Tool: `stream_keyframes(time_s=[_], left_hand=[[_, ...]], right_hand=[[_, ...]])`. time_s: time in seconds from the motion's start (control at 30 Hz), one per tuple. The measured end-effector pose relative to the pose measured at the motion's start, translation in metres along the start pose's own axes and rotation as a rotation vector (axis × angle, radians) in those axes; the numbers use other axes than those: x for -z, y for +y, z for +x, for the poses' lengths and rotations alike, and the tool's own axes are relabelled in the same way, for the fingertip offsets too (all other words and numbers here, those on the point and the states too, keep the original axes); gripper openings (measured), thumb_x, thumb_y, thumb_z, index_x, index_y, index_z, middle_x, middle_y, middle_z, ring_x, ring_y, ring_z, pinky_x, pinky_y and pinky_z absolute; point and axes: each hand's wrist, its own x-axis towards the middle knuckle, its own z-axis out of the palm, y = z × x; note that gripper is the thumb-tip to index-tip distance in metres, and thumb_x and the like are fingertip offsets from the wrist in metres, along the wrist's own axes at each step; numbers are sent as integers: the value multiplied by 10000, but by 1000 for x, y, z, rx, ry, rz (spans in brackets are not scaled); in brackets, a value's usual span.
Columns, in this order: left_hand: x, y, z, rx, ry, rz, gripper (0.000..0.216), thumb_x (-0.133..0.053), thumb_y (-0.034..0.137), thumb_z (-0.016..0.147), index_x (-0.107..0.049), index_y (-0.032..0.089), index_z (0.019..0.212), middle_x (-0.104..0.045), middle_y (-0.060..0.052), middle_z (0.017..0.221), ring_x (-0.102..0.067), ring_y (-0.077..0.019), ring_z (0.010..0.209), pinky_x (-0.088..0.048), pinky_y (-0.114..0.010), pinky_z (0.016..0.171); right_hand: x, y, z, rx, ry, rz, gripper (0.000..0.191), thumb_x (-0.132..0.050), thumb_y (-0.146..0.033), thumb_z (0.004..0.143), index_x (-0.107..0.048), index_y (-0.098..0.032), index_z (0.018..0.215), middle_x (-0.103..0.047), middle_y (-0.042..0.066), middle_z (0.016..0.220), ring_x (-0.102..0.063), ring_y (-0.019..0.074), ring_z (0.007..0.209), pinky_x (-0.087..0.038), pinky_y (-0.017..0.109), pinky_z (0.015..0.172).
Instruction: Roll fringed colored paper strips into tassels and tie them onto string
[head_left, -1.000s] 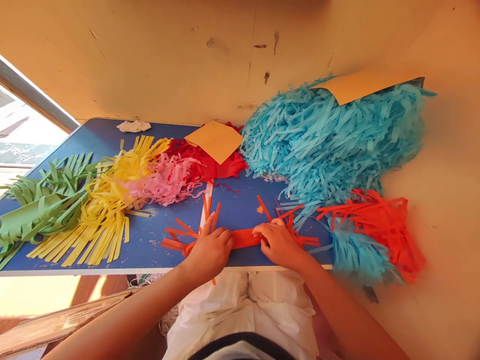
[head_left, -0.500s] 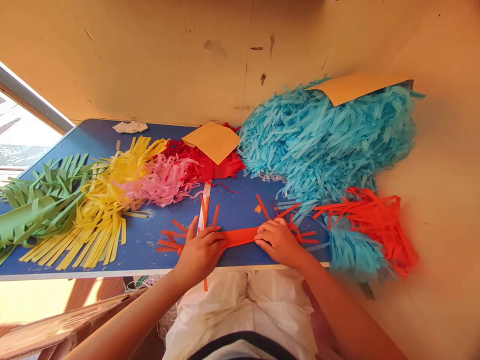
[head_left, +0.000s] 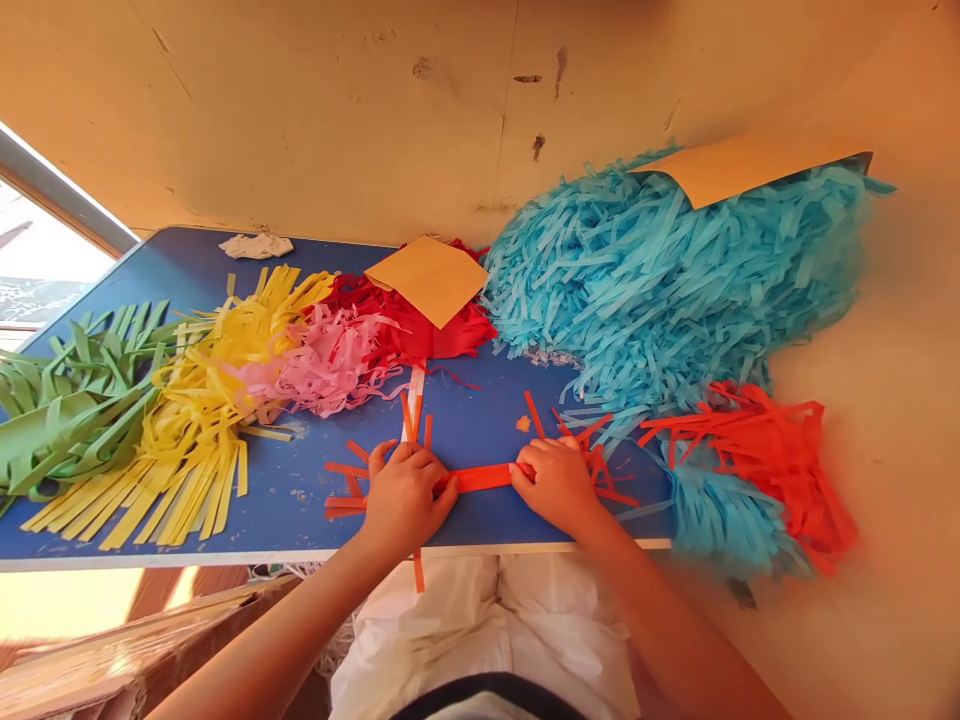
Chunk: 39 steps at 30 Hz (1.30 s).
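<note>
A red-orange piece of fringed paper lies across the front of the blue table, its cut strips fanning out past both hands. My left hand is closed round its left part, thumb toward the middle. Around the right part, my right hand is curled in the same way. Between the hands the paper forms a narrow flat band. The ends inside my fingers are hidden.
Along the left lie green fringe, yellow fringe and pink shreds. A yellow-orange sheet rests on red fringe. A large blue fringe pile stands at right, with red-orange fringe hanging near the table's edge.
The band between my hands has become narrower. My fingers have curled further round the paper. The view has shifted slightly.
</note>
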Motion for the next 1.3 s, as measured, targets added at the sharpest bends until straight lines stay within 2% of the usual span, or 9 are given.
stream_keyframes(time_s=[0.4, 0.5, 0.57, 0.63, 0.77, 0.93, 1.1, 1.2, 1.3], left_hand=[[1, -2, 3, -1, -59, 18, 234, -617, 302, 840, -619, 203, 628, -685, -4, 711, -615, -238, 855, -326, -513, 954], [0, -2, 0, -18, -22, 50, 131, -624, 286, 848, -660, 207, 751, -694, -25, 782, -609, -247, 882, -336, -508, 961], [-1, -4, -3, -94, 49, 80, 115, -596, 230, 880, -677, 219, 961, -709, -49, 932, -597, -250, 961, -324, -501, 994], [-2, -8, -6, -233, 86, 99, 208, -562, 172, 904, -656, 259, 1068, -705, -36, 1023, -577, -237, 1017, -295, -488, 1032], [-2, -14, -7, -455, 30, 129, 190, -558, 141, 907, -662, 270, 1001, -709, 12, 931, -569, -208, 977, -267, -459, 1059], [10, -6, 0, -467, -60, 160, 182, -544, 155, 882, -678, 249, 962, -710, -9, 909, -565, -229, 988, -209, -520, 1120], [16, 8, 5, -393, -81, 97, 137, -599, 287, 821, -694, 211, 886, -707, -53, 854, -575, -280, 1002, -231, -589, 1111], [14, 8, 7, -368, -35, 89, 113, -576, 220, 806, -686, 209, 829, -704, -49, 809, -587, -270, 966, -236, -592, 1109], [13, 5, 10, -385, -50, 114, 141, -557, 155, 771, -682, 212, 806, -698, -45, 797, -585, -262, 956, -232, -584, 1119]], right_hand=[[-2, -1, 0, -18, 6, 21, 284, -567, -232, 827, -456, -182, 570, -534, -24, 585, -476, 134, 622, -253, 315, 714], [-2, 1, 0, -45, 19, 38, 196, -598, -232, 811, -522, -195, 633, -593, -24, 639, -521, 148, 658, -269, 322, 731], [0, 3, -2, -59, 89, 36, 53, -636, -250, 794, -601, -211, 804, -671, -3, 804, -577, 185, 783, -281, 337, 766], [4, 5, -5, -63, 198, -2, 179, -653, -251, 789, -613, -214, 958, -692, 32, 985, -585, 229, 930, -286, 361, 807], [12, -2, -13, -20, 396, -89, 200, -568, -122, 821, -623, -205, 995, -681, 68, 1083, -561, 244, 994, -277, 399, 860], [9, -19, -15, 442, 77, -33, 72, -574, -195, 867, -646, -187, 863, -686, 48, 878, -557, 188, 819, -294, 371, 797], [3, -13, -2, 458, 64, -47, 222, -520, -152, 915, -647, -176, 735, -680, 23, 765, -544, 146, 724, -272, 366, 777], [8, -9, 4, 398, 20, -1, 154, -568, -141, 869, -661, -184, 755, -700, 3, 808, -565, 136, 726, -272, 358, 788], [17, -12, 5, 472, -78, -58, 86, -616, -234, 856, -676, -177, 834, -701, 31, 859, -582, 170, 769, -285, 378, 833]])
